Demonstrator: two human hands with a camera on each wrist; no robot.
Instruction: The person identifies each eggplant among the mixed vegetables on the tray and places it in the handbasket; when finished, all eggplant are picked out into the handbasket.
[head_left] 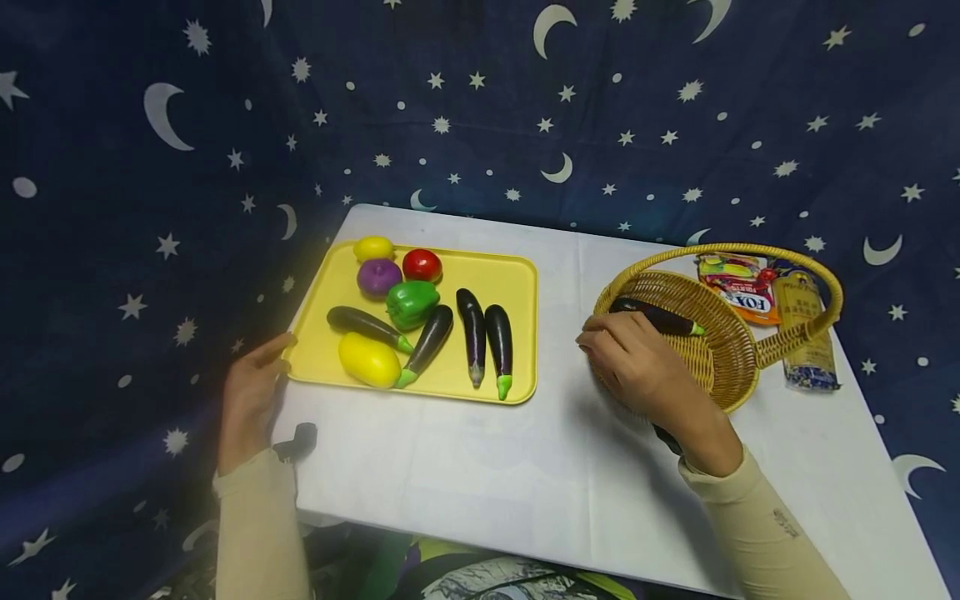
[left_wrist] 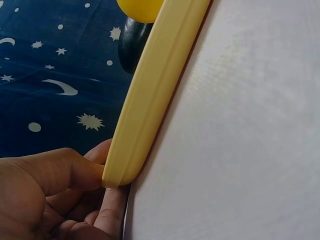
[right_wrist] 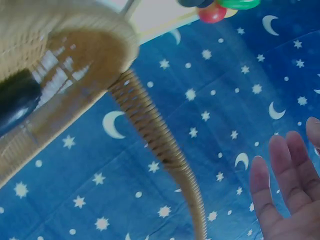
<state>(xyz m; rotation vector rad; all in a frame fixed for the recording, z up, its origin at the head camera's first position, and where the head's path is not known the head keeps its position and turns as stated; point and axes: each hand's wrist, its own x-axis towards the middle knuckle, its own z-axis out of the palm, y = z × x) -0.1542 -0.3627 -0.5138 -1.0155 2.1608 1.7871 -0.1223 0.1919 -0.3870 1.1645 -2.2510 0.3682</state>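
Observation:
My left hand (head_left: 251, 392) pinches the near left corner of a yellow tray (head_left: 525, 333), thumb and fingers around its rim in the left wrist view. On the tray lie several eggplants (head_left: 471, 337), a green bell pepper (head_left: 411, 305), a red tomato (head_left: 422, 266), a purple onion (head_left: 378, 277), a lemon (head_left: 373, 248) and a larger yellow oval fruit (head_left: 369, 360). Over the near left rim of a wicker basket (head_left: 738, 358) is my right hand (head_left: 637, 362), its fingers apart and empty in the right wrist view. One dark eggplant (head_left: 660, 317) rests inside the basket, partly behind that hand.
The basket's tall handle (head_left: 720, 249) arches over it. Behind and right of the basket lie a red and orange candy bag (head_left: 738, 287) and a yellow and blue packet (head_left: 808, 333). A white cloth covers the table (head_left: 465, 467); a starry blue curtain (head_left: 480, 108) hangs behind.

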